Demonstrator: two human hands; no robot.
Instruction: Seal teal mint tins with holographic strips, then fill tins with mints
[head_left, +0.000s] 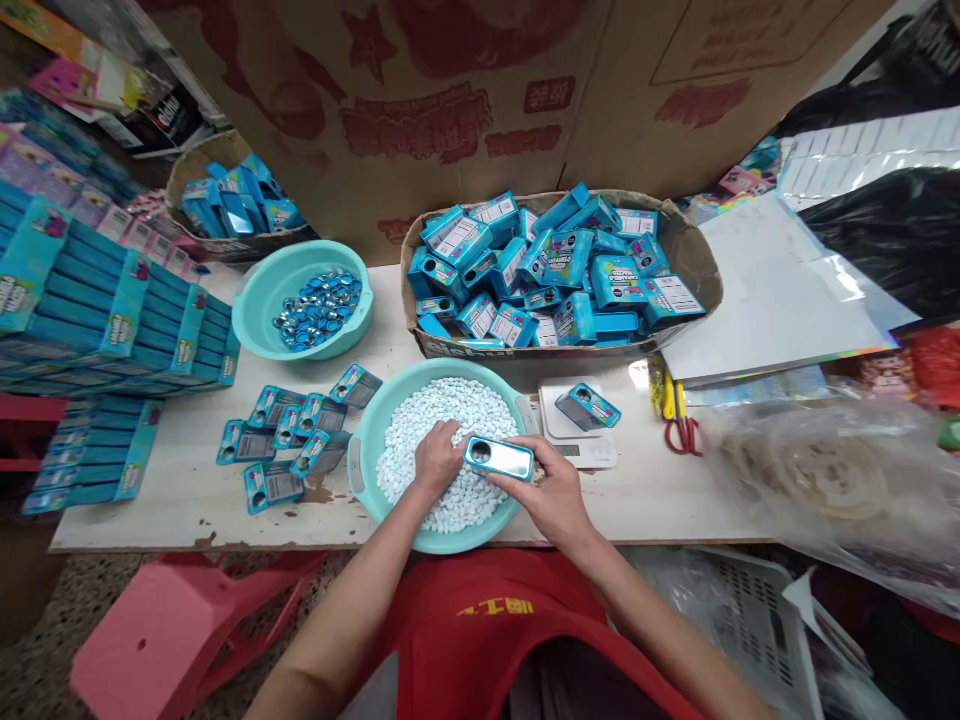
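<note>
A small blue candy tin (510, 460) with a round hole in its silvery top is gripped by my right hand (556, 497), above a turquoise basin (442, 541). White candies (457, 395) fill much of this basin. My left hand (437, 458) is at the tin's holed end, over the candies, with its fingers drawn together; what they hold, if anything, is hidden. Right of the basin, another blue tin (592, 406) lies on a white digital scale (600, 455). Several holed tins (274, 485) stand grouped on the table to the left.
Behind the basin, a cut-down carton (551, 350) holds many blue boxes. A second turquoise basin (251, 335) contains round blue-and-silver caps (319, 308). Stacked blue packs (112, 310) rise at left. Red-handled scissors (681, 432), white sheets (772, 290) and clear plastic bags (832, 480) lie right.
</note>
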